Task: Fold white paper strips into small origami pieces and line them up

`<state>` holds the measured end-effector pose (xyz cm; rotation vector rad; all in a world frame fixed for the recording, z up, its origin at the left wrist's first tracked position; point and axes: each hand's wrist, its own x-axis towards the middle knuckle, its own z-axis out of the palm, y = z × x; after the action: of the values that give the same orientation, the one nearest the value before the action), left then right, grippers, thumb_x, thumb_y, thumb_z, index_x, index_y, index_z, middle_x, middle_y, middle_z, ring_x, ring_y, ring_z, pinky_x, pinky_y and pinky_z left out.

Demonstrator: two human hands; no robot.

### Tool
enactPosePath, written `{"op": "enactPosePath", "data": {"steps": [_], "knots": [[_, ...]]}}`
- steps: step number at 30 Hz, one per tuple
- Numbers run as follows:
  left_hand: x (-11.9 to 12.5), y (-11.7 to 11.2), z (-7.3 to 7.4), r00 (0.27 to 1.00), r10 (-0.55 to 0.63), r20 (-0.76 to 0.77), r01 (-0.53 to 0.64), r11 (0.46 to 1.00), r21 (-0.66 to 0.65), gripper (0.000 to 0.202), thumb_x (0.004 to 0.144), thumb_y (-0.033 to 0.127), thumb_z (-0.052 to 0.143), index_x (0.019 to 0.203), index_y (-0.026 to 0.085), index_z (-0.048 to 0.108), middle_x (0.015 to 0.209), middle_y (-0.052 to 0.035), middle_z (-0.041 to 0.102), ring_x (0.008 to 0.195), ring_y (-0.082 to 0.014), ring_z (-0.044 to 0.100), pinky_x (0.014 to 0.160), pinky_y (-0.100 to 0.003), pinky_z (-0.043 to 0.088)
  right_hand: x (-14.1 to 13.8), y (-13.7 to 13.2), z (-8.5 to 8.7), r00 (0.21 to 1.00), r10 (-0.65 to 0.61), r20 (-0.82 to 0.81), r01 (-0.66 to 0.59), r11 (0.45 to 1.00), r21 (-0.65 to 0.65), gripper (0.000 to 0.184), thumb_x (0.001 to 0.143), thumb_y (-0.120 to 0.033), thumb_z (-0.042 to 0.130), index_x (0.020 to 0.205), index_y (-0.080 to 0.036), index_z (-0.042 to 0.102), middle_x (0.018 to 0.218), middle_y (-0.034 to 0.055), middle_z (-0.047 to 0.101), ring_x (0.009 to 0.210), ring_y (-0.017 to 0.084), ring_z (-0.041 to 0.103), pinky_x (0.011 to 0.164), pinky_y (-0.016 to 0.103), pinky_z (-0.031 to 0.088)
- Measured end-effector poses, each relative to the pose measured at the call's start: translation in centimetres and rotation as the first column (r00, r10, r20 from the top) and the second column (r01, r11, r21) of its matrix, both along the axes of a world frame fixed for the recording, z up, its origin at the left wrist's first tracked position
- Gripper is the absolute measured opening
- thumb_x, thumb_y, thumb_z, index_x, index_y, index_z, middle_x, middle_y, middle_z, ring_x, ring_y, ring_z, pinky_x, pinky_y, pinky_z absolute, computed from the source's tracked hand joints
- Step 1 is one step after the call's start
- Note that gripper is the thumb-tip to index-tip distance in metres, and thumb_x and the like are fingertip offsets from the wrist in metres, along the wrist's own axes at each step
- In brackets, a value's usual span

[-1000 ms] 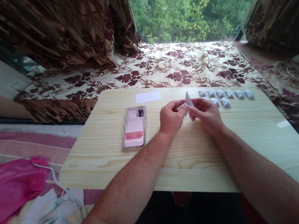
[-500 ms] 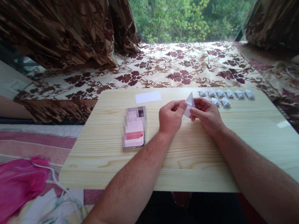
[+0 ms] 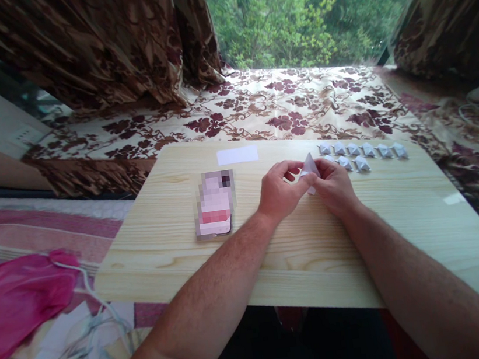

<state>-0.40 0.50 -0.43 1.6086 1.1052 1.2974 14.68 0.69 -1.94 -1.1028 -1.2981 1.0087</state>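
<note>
1. Two bare hands work over a pale wooden table (image 3: 321,263), a folded paper (image 3: 309,165) pinched between them, its point upright.
2. The left hand (image 3: 280,190) grips the paper with its thumb across the lower part and its fingers curled; the right hand (image 3: 335,183) has its thumb and fingers closed on the other side.
3. The table's far edge runs beyond the hands, its near edge beneath the forearms. Wood grain stretches between the left hand and a phone (image 3: 214,206), and broadly rightward from the right forearm.
4. Just past the right hand, small folded paper shapes (image 3: 362,164) stand in two rows, one partly hidden by that hand.
5. A white paper strip (image 3: 237,155) lies near the far edge, beyond the phone.
6. Flowered cloth (image 3: 289,123) borders the table's far side; a pink cloth (image 3: 24,302) lies at left.
</note>
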Motion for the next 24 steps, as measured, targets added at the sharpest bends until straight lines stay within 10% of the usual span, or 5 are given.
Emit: {"op": "enactPosePath", "data": {"steps": [24], "knots": [[0.1,1.3,-0.9,0.962,0.106,0.251,-0.045,0.970,-0.238,0.020,0.087,0.031,0.058,0.095,0.016,0.068,0.061,-0.0011,0.065,0.051,-0.0132,0.062,0.047,-0.022,0.048,-0.1,-0.3,0.7,0.999,-0.022,-0.028,0.020,0.997,-0.071,0.031,0.079,-0.048,0.075,0.086,-0.018,0.071,0.064,-0.0005,0.065,0.049,0.011,0.054,0.043,0.023,0.045]]}}
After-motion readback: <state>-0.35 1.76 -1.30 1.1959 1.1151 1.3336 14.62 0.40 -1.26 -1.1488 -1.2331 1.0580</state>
